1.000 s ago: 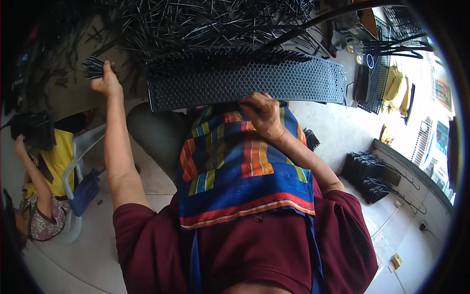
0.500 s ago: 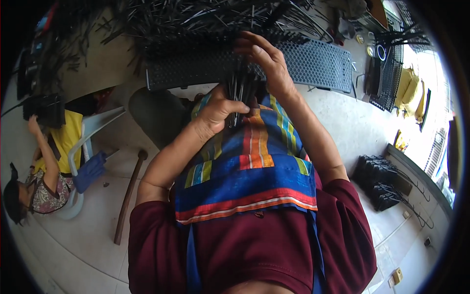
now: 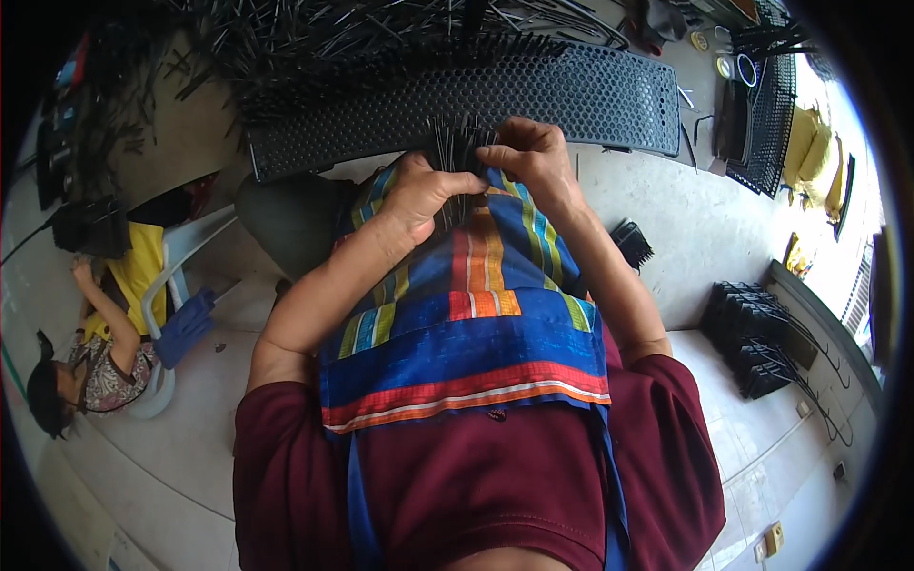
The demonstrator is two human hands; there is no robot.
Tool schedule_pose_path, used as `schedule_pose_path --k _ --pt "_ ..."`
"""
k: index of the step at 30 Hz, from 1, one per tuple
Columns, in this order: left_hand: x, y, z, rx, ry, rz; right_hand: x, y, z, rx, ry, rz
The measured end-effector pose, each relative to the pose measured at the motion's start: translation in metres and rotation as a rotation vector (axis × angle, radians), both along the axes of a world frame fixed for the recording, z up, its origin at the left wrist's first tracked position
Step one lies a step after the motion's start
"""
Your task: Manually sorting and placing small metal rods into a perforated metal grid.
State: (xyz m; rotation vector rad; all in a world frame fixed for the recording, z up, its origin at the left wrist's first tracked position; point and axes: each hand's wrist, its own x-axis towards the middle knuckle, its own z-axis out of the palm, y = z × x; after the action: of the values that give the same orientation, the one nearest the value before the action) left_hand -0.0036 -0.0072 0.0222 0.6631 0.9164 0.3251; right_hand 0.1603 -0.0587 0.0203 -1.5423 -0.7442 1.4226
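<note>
The left hand [image 3: 419, 197] clasps a bundle of thin black strips [image 3: 455, 150] above the apron [image 3: 476, 333], at the perforated panel's [image 3: 609, 107] near edge. The right hand [image 3: 535, 160] curls beside it; pinch unclear. Rightward, pale floor [image 3: 671, 224] leaves elbow room.

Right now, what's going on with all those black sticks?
A person in a striped apron has a bunch of black sticks in their left fingers. Their right fingers are at the bunch's right side; whether they grip any sticks is hard to tell. Just beyond is a black panel full of holes, with bristly rows along its far side. A messy pile of sticks lies behind it. Off left is another person.
</note>
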Motion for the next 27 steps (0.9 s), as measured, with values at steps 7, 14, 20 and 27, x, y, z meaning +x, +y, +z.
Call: schedule_pose_path --k 7,14,20,27 --pt "0.013 0.003 -0.004 -0.186 -0.077 0.054 0.01 -0.003 -0.008 -0.014 0.162 -0.114" --pt "0.021 0.004 0.001 -0.042 0.066 0.041 0.01 -0.001 -0.01 -0.085 0.191 -0.122" --pt "0.026 -0.003 -0.008 0.107 0.115 0.142 0.02 0.001 -0.006 -0.083 0.111 -0.043" --pt "0.018 -0.006 -0.007 0.072 0.299 0.194 0.052 0.012 0.005 0.351 -0.087 -0.383"
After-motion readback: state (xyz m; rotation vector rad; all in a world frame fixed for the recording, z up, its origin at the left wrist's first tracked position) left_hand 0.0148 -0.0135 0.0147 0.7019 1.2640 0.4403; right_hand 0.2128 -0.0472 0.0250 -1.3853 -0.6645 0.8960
